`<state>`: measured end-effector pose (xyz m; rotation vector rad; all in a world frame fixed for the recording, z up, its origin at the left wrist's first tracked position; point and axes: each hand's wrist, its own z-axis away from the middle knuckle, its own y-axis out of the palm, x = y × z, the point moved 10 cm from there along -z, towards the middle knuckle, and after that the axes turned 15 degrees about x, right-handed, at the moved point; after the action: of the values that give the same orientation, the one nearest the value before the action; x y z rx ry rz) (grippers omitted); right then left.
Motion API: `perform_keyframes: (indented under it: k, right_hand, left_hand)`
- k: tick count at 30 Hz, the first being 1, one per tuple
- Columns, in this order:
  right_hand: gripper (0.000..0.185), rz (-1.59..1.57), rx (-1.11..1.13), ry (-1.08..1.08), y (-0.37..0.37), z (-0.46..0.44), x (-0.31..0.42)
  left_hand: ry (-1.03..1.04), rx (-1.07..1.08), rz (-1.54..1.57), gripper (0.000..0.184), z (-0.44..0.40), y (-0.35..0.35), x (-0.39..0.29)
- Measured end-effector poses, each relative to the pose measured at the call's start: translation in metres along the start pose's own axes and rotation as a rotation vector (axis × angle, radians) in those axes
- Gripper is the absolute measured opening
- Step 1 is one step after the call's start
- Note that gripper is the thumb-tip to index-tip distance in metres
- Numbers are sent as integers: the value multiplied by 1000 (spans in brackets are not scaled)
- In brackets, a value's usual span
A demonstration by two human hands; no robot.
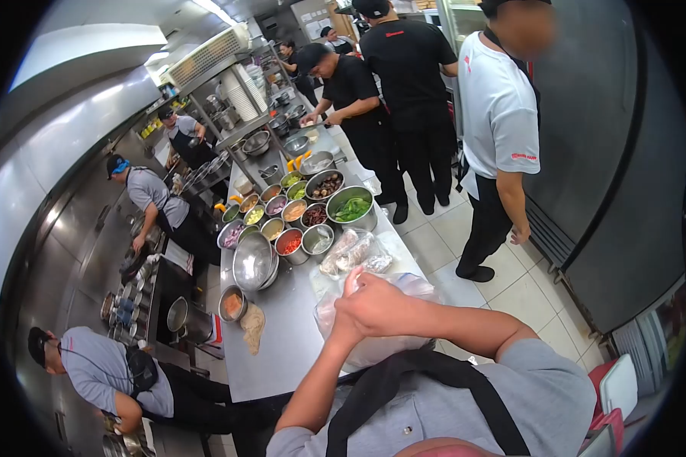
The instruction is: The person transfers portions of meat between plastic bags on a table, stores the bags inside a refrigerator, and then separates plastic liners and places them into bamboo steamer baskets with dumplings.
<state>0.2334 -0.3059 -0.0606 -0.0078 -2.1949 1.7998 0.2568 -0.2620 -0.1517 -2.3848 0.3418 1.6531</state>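
Observation:
My right hand [385, 305] and my left hand [344, 311] meet in front of my chest, over a clear plastic bag [377, 349] with pale contents. Both are closed with fingers bunched together, apparently gripping the top of the bag; the gripped part is hidden. One fingertip points upward. Just beyond my hands, wrapped packages [351, 251] in clear plastic lie on a white cutting board [324, 283]. Nearer the left edge of the steel table [278, 373] is a small metal bowl [232, 303] with orange food, beside a pale, flat piece of food [253, 329].
Several metal containers of cut vegetables crowd the table, including green peppers [351, 207] and red pieces [289, 244]. Stacked steel bowls [254, 260] stand beside them. Co-workers stand at the left stoves and along the right aisle. A dark refrigerator [587, 152] lines the right side.

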Motion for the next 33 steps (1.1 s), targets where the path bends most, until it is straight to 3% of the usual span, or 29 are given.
perform_keyframes:
  k: [2, 4, 5, 6, 8, 11, 13, 15, 19, 21, 23, 25, 26, 27, 28, 29, 30, 33]
  right_hand:
    - [22, 53, 49, 33, -2, 4, -5]
    - [21, 99, 106, 64, 0, 12, -13]
    - [21, 105, -61, 68, -19, 23, -21]
    - [22, 107, -221, 68, -33, 37, -27]
    - [21, 131, -222, 63, -2, 38, -43]
    - [17, 97, -254, 55, 15, 38, -61]
    - [15, 8, -251, 59, 13, 43, -60]
    - [15, -472, -250, 269, 11, 51, -80]
    - [22, -352, -260, 208, 27, 47, -33]
    - [24, -173, -236, -62, 36, 43, 1]
    - [16, -168, -95, -30, 41, 35, -20]
    - [11, -402, -426, 139, 13, 43, -76]
    - [15, -698, -303, 216, 31, 28, -104]
    - [21, -992, -170, 298, 54, 16, -123]
    - [21, -1004, -162, 306, 56, 10, -128]
    - [26, -1077, -104, 160, 57, -2, -118]
    - [31, -1140, -50, 6, 57, -11, -108]
    - [28, -1100, 64, -68, 70, -26, -109]
  left_hand:
    - [82, -122, 557, 41, -2, -10, 19]
    - [7, -101, -156, 52, 0, -15, 8]
    - [-21, -95, -509, 58, -2, -13, 2]
    - [-18, -99, -499, 58, -2, -15, 0]
    - [-425, 54, -161, 52, 6, -14, 41]
    - [-370, 136, -318, 40, -3, -13, 14]
    - [-451, 137, -191, 38, -2, -19, 18]
    - [-528, 119, -60, 36, -1, -25, 15]
    - [-518, 193, 0, 33, -8, -31, 14]
    - [-622, 358, 172, 35, 2, -21, 29]
    - [-510, 272, 115, 39, 2, -18, 17]
    - [-272, 231, -371, 46, -3, -21, -3]
    - [-154, 190, -651, 48, -2, -10, -26]
    - [-167, 188, -641, 48, 0, -7, -22]
    - [-82, 155, -938, 47, -1, -1, -33]
    - [9, 121, -1235, 46, -1, 8, -43]
    - [219, -29, -1238, 43, 0, 13, -68]
    - [285, -70, -1356, 36, 1, 5, -69]
